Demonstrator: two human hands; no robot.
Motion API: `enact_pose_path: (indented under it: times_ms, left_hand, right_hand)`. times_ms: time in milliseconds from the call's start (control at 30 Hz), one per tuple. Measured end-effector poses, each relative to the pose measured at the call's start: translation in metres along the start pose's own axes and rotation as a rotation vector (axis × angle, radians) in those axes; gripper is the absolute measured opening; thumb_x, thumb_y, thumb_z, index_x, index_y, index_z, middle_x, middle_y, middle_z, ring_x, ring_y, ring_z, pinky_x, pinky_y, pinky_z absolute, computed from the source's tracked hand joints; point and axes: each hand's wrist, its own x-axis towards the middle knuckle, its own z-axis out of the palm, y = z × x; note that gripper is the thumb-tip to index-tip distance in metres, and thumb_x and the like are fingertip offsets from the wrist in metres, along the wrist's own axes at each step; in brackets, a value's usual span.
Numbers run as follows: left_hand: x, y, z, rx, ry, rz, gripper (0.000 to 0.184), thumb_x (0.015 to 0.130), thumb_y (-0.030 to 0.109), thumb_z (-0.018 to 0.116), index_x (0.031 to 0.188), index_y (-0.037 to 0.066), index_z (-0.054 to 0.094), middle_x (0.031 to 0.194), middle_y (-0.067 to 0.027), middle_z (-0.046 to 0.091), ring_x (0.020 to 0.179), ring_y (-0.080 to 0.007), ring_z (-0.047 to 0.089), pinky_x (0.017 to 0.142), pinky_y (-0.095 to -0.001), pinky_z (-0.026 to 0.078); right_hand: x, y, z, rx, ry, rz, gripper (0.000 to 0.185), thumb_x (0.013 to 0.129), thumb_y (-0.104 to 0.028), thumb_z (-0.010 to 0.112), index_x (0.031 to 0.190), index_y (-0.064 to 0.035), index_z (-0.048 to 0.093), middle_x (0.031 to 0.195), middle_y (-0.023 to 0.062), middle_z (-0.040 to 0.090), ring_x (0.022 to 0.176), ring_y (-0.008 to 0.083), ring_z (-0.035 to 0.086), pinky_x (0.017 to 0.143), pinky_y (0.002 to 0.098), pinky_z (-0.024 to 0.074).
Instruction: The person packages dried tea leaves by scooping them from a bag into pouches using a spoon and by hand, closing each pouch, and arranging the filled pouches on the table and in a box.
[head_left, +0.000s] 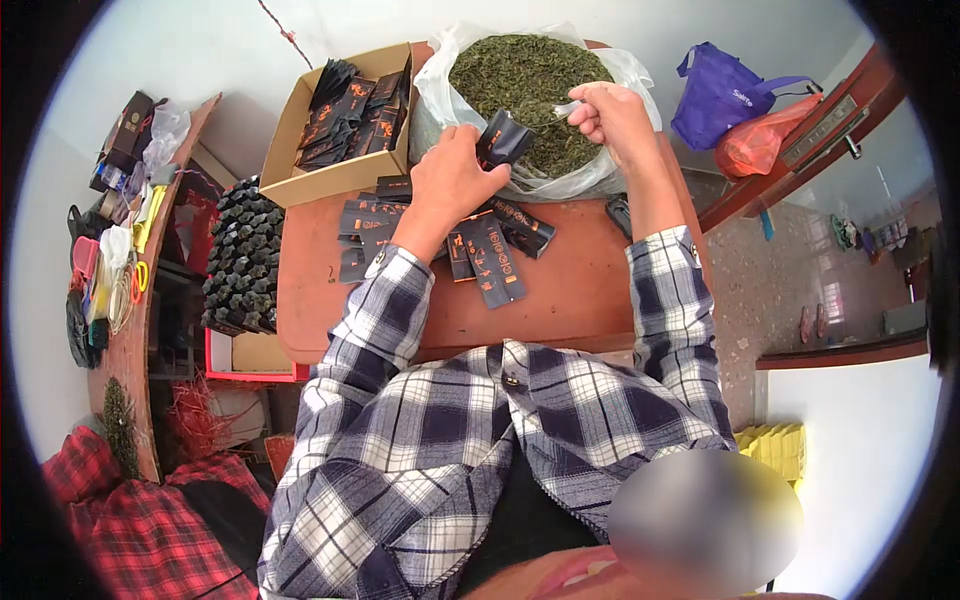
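My left hand (452,178) is closed on a small black packet (504,138), held upright at the near left edge of the loose green leaves (530,80). The leaves fill a clear plastic bag (440,75) on the table. Over the right part of the leaves, my right hand (612,118) pinches the end of a thin metal utensil, whose far end reaches toward the packet. Flat black packets with orange print (490,262) lie in a loose pile on the table below my left hand.
A cardboard box (335,182) of black packets sits at the table's (390,315) back left. Many filled dark packets (243,255) are stacked left of the table. A dark object (619,214) lies near the right edge. A purple bag (712,98) hangs at the right.
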Motion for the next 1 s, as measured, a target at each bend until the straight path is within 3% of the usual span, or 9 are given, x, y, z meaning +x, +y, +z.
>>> enact_pose_path:
  times_ms: [133, 333, 433, 533, 633, 733, 833, 933, 1000]
  left_hand:
    - [-0.003, 0.001, 0.002, 0.011, -0.007, -0.017, 0.05, 0.075, 0.04, 0.074, 0.106, 0.003, 0.06, 0.105, -0.0155, 0.062, 0.094, -0.0357, 0.065, 0.08, -0.0455, 0.051]
    - [-0.004, 0.002, 0.002, 0.011, -0.004, -0.016, 0.051, 0.074, 0.042, 0.073, 0.105, 0.003, 0.061, 0.104, -0.0163, 0.063, 0.094, -0.0362, 0.065, 0.08, -0.0456, 0.051]
    - [-0.003, 0.003, 0.004, 0.01, 0.007, -0.009, 0.052, 0.074, 0.042, 0.074, 0.106, 0.002, 0.061, 0.105, -0.0166, 0.063, 0.094, -0.0364, 0.065, 0.08, -0.0456, 0.051]
    - [-0.002, 0.002, 0.007, 0.006, 0.017, -0.008, 0.052, 0.074, 0.042, 0.074, 0.105, 0.002, 0.061, 0.105, -0.0166, 0.063, 0.094, -0.0364, 0.065, 0.081, -0.0457, 0.051]
    - [-0.004, -0.002, 0.008, 0.004, 0.025, 0.006, 0.051, 0.074, 0.041, 0.074, 0.104, 0.002, 0.06, 0.105, -0.0167, 0.063, 0.095, -0.0361, 0.065, 0.08, -0.0459, 0.051]
    - [-0.006, -0.002, 0.01, 0.0, 0.012, 0.01, 0.049, 0.073, 0.038, 0.075, 0.104, 0.004, 0.06, 0.106, -0.0155, 0.062, 0.096, -0.0355, 0.065, 0.08, -0.0469, 0.052]
    - [-0.007, -0.007, 0.012, -0.042, 0.016, 0.019, 0.048, 0.072, 0.037, 0.075, 0.104, 0.004, 0.06, 0.105, -0.0145, 0.062, 0.096, -0.035, 0.065, 0.08, -0.0464, 0.052]
    - [-0.011, -0.013, 0.01, -0.107, -0.006, 0.002, 0.048, 0.072, 0.037, 0.075, 0.103, 0.004, 0.059, 0.104, -0.0142, 0.062, 0.093, -0.0345, 0.066, 0.079, -0.0451, 0.052]
    - [-0.012, -0.017, 0.012, -0.145, 0.001, 0.002, 0.048, 0.072, 0.036, 0.076, 0.103, 0.003, 0.06, 0.101, -0.0135, 0.063, 0.089, -0.0317, 0.066, 0.078, -0.0426, 0.052]
  right_hand:
    - [-0.019, -0.012, 0.017, -0.243, 0.002, -0.182, 0.028, 0.093, -0.017, 0.047, 0.099, 0.0009, 0.067, 0.071, 0.0087, 0.07, 0.057, 0.0107, 0.06, 0.055, 0.0249, 0.0488]
    - [-0.028, -0.01, 0.029, -0.373, 0.035, -0.326, 0.025, 0.097, -0.018, 0.048, 0.101, -0.0019, 0.067, 0.07, 0.0043, 0.069, 0.058, 0.0069, 0.058, 0.056, 0.0231, 0.0468]
    - [-0.035, -0.014, 0.035, -0.467, 0.059, -0.406, 0.025, 0.095, -0.017, 0.048, 0.099, -0.0011, 0.067, 0.068, 0.0115, 0.069, 0.063, 0.0205, 0.068, 0.063, 0.0345, 0.0532]
    - [-0.043, -0.018, 0.04, -0.558, 0.053, -0.495, 0.023, 0.097, -0.017, 0.048, 0.099, -0.0024, 0.066, 0.067, 0.0119, 0.067, 0.064, 0.0248, 0.069, 0.065, 0.0373, 0.0534]
    - [-0.049, -0.02, 0.04, -0.639, -0.052, -0.548, 0.023, 0.097, -0.018, 0.048, 0.098, -0.0027, 0.065, 0.066, 0.0113, 0.066, 0.065, 0.0254, 0.068, 0.066, 0.0378, 0.0533]
    - [-0.045, -0.014, 0.038, -0.657, -0.148, -0.557, 0.021, 0.098, -0.016, 0.05, 0.103, -0.0044, 0.066, 0.069, 0.008, 0.068, 0.064, 0.0162, 0.066, 0.061, 0.0316, 0.0502]
    - [-0.044, -0.024, 0.032, -0.567, -0.085, -0.519, 0.022, 0.098, -0.017, 0.051, 0.106, -0.0046, 0.067, 0.071, 0.0078, 0.069, 0.065, 0.0145, 0.065, 0.062, 0.0305, 0.0505]
    - [-0.026, -0.031, 0.021, -0.5, 0.106, -0.441, 0.026, 0.097, -0.018, 0.047, 0.107, -0.0038, 0.067, 0.073, 0.0111, 0.07, 0.074, 0.0299, 0.069, 0.07, 0.0389, 0.0532]
    - [0.007, -0.022, 0.01, -0.596, 0.233, -0.516, 0.027, 0.098, -0.019, 0.047, 0.108, -0.0041, 0.067, 0.075, 0.0125, 0.07, 0.077, 0.0327, 0.069, 0.071, 0.0417, 0.053]
